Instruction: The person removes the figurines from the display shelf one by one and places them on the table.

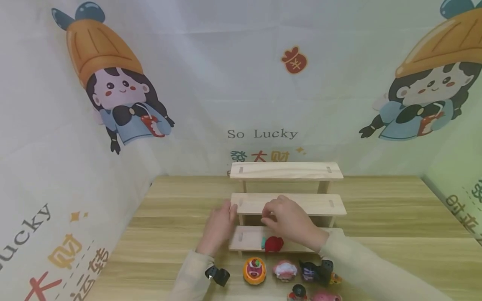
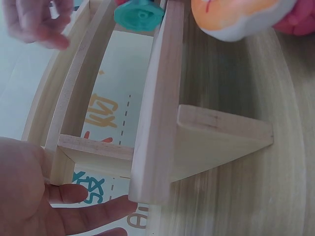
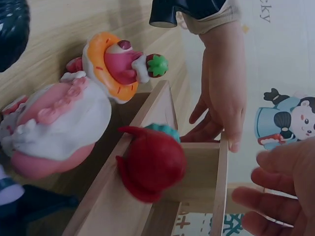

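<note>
A three-tier wooden display stand (image 1: 286, 170) stands at the middle of the table. My left hand (image 1: 217, 228) holds the left end of its middle board, its index finger along the board's edge and other fingers below. My right hand (image 1: 288, 217) hovers over the middle and lowest boards, fingers loosely bent, holding nothing. Below it, a red and teal figurine (image 1: 273, 243) rests on the lowest board. The right wrist view shows its rounded red top (image 3: 155, 164); its teal part (image 2: 139, 15) appears at the top of the left wrist view.
Several toy figures stand before the rack: an orange ring-shaped one (image 1: 254, 271), a pink and white one (image 1: 285, 270) and a dark one (image 1: 308, 271). Nearer me are a black-topped figure (image 1: 298, 292) and a pink one (image 1: 326, 296). A printed cloth (image 1: 203, 83) hangs behind the table.
</note>
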The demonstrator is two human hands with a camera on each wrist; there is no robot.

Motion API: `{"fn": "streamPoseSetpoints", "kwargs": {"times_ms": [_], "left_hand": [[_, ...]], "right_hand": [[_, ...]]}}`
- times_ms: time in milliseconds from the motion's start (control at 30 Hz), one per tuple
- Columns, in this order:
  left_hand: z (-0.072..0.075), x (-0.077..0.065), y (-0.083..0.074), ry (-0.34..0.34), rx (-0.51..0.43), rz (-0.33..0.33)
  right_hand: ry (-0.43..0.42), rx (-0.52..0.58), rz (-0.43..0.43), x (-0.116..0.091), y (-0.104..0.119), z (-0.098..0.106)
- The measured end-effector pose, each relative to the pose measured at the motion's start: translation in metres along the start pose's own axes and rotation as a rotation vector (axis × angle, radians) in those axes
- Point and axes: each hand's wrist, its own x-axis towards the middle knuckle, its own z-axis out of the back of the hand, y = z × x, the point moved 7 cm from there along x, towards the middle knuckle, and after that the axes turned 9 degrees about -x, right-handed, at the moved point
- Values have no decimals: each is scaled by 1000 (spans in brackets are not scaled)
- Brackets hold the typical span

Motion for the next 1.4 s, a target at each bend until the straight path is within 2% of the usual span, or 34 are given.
{"fn": "streamPoseSetpoints", "kwargs": {"times_ms": [267,333,533,700,1000,1200,1400], "left_hand": [[3,-1,-3,-5,-5,-10],[3,-1,-3,-5,-11,-7],[1,1,-3,-3,-10,-7],[2,0,-4,-4,-14,-8],[1,0,-2,-1,-16,6],[-1,-1,0,-1,-11,13],[-1,1,1,-5,-9,11]], "right_hand": [[196,23,257,-21,5,-17],[215,12,267,-24,5,-21],[203,-30,296,-27,2,-25],[198,-57,299,-30,2,-26],[162,-96,231,-31,1,-33],[205,-39,118,-32,-6,-37],[231,74,95,-33,-4,-31]]}}
